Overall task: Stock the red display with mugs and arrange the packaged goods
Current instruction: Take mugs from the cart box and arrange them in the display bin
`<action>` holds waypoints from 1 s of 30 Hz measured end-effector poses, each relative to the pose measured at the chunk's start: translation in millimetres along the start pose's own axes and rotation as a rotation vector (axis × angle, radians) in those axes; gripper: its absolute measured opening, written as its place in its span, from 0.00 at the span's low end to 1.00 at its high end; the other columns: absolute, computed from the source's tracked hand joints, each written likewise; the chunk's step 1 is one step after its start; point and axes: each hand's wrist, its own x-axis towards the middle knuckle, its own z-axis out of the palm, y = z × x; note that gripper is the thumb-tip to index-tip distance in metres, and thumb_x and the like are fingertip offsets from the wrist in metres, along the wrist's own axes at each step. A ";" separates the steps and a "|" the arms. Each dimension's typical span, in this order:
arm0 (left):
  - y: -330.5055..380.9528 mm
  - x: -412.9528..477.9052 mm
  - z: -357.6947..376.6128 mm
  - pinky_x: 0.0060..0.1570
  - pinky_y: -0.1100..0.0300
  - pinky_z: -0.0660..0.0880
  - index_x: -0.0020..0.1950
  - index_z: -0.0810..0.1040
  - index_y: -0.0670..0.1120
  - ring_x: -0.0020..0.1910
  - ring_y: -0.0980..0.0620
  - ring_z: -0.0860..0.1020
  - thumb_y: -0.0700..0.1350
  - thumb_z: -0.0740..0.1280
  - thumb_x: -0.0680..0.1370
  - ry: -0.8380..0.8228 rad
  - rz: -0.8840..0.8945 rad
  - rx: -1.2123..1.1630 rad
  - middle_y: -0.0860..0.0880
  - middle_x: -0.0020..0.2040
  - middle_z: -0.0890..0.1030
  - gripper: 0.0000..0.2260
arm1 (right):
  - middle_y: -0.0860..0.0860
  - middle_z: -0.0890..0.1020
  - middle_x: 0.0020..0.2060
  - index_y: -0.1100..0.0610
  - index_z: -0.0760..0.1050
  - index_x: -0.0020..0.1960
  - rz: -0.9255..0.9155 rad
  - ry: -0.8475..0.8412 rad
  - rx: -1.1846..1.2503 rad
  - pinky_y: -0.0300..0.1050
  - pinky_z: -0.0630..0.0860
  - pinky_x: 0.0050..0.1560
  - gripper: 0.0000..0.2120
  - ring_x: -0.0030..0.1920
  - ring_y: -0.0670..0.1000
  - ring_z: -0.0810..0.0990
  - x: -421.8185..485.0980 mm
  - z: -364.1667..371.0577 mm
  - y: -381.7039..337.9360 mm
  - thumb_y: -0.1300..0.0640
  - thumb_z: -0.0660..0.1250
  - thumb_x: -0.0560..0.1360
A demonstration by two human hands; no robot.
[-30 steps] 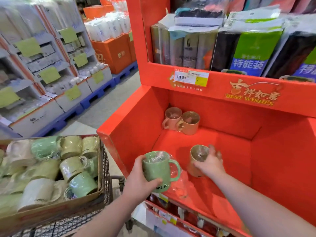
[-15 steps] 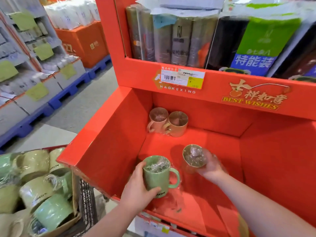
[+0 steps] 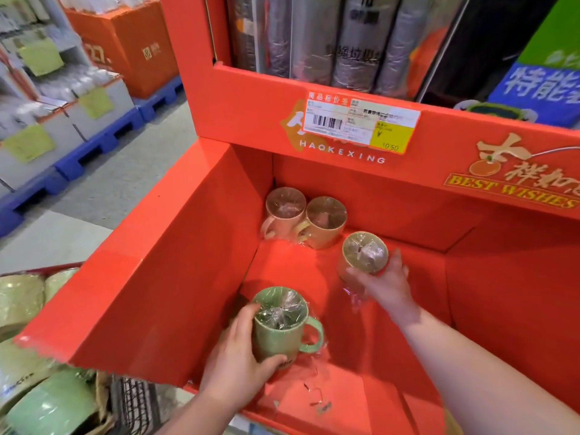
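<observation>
The red display (image 3: 175,274) is a cardboard bin with a shelf above it. My left hand (image 3: 235,359) grips a green wrapped mug (image 3: 282,328) low inside the bin near its front left. My right hand (image 3: 386,284) holds a tan wrapped mug (image 3: 364,255) deeper in, close to two mugs standing in the back left corner: a pink mug (image 3: 282,211) and a tan mug (image 3: 324,221). Packaged goods (image 3: 345,42) stand upright on the shelf above.
A cart box at the lower left holds several green and cream wrapped mugs (image 3: 34,397). Blue pallets (image 3: 94,146) with boxed stock line the aisle on the left. A price label (image 3: 361,124) is stuck on the display's front panel.
Both hands have gone deeper into the bin with their mugs. The tan mug in my right hand has moved toward the back, close to the two standing mugs. The view has come closer.
</observation>
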 end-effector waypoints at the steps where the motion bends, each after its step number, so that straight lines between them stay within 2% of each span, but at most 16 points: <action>1: -0.6 -0.4 -0.2 0.64 0.60 0.67 0.72 0.58 0.56 0.68 0.52 0.69 0.58 0.76 0.63 0.006 -0.001 -0.005 0.56 0.71 0.68 0.42 | 0.62 0.59 0.73 0.57 0.50 0.77 -0.010 -0.019 0.044 0.45 0.61 0.69 0.50 0.74 0.57 0.59 1.1 -1.5 2.4 0.48 0.77 0.66; 4: -2.4 -1.4 -0.4 0.64 0.60 0.67 0.72 0.59 0.55 0.69 0.53 0.69 0.58 0.77 0.63 0.028 0.004 -0.025 0.56 0.71 0.68 0.43 | 0.59 0.58 0.74 0.53 0.51 0.77 -0.082 -0.067 0.060 0.43 0.57 0.70 0.42 0.75 0.55 0.56 1.6 -8.5 5.5 0.51 0.72 0.72; 7: -3.5 -2.0 0.2 0.64 0.61 0.67 0.72 0.60 0.55 0.69 0.54 0.69 0.59 0.77 0.62 0.036 0.019 -0.038 0.57 0.71 0.68 0.43 | 0.56 0.54 0.77 0.52 0.53 0.77 -0.193 -0.053 -0.028 0.44 0.52 0.73 0.42 0.76 0.53 0.53 11.1 -15.6 0.7 0.50 0.70 0.69; 9: -3.6 -2.1 0.3 0.63 0.61 0.68 0.72 0.59 0.56 0.68 0.54 0.69 0.59 0.77 0.62 0.039 0.026 -0.032 0.57 0.71 0.67 0.43 | 0.55 0.54 0.77 0.53 0.54 0.77 -0.271 -0.100 -0.100 0.43 0.51 0.73 0.41 0.77 0.53 0.53 20.1 -17.4 -2.1 0.55 0.72 0.70; 12: -2.9 -1.3 0.0 0.62 0.60 0.69 0.71 0.58 0.57 0.68 0.53 0.70 0.60 0.76 0.63 0.030 0.030 -0.017 0.58 0.70 0.67 0.42 | 0.54 0.60 0.75 0.57 0.56 0.76 -0.305 -0.182 -0.133 0.35 0.52 0.69 0.41 0.75 0.51 0.57 28.9 -15.9 0.1 0.60 0.74 0.70; 14: -2.9 -1.1 0.3 0.63 0.59 0.69 0.71 0.58 0.58 0.68 0.53 0.70 0.61 0.75 0.63 0.022 0.027 -0.010 0.58 0.70 0.67 0.42 | 0.56 0.67 0.71 0.57 0.61 0.74 -0.320 -0.110 -0.166 0.38 0.59 0.67 0.39 0.72 0.54 0.64 31.3 -15.2 0.6 0.58 0.75 0.68; 16: -3.9 -1.4 0.9 0.63 0.60 0.69 0.72 0.58 0.58 0.68 0.54 0.69 0.62 0.75 0.62 0.025 0.031 -0.006 0.58 0.70 0.67 0.43 | 0.57 0.72 0.65 0.56 0.66 0.70 -0.308 0.012 -0.163 0.44 0.66 0.63 0.35 0.66 0.56 0.70 33.5 -14.4 -2.4 0.56 0.76 0.67; 19: -5.5 -2.2 1.4 0.64 0.61 0.68 0.72 0.58 0.57 0.69 0.55 0.68 0.62 0.75 0.62 0.025 0.034 -0.007 0.59 0.71 0.66 0.43 | 0.58 0.71 0.65 0.57 0.66 0.69 -0.189 0.126 -0.128 0.48 0.69 0.61 0.35 0.65 0.58 0.71 41.9 -13.3 -9.4 0.54 0.77 0.66; 25: -6.0 -1.5 3.0 0.65 0.60 0.68 0.72 0.58 0.57 0.69 0.54 0.68 0.63 0.75 0.62 0.029 0.039 0.019 0.58 0.72 0.65 0.43 | 0.59 0.73 0.63 0.55 0.64 0.72 -0.187 0.089 -0.169 0.48 0.69 0.61 0.35 0.64 0.59 0.71 62.0 -8.8 -23.9 0.54 0.75 0.69; 30: -6.6 -1.4 3.8 0.64 0.61 0.68 0.72 0.59 0.57 0.69 0.53 0.69 0.62 0.75 0.62 0.023 0.040 0.034 0.58 0.72 0.66 0.43 | 0.60 0.72 0.65 0.55 0.63 0.71 -0.149 0.114 -0.194 0.52 0.70 0.60 0.36 0.64 0.61 0.72 63.1 -4.2 -29.6 0.53 0.75 0.69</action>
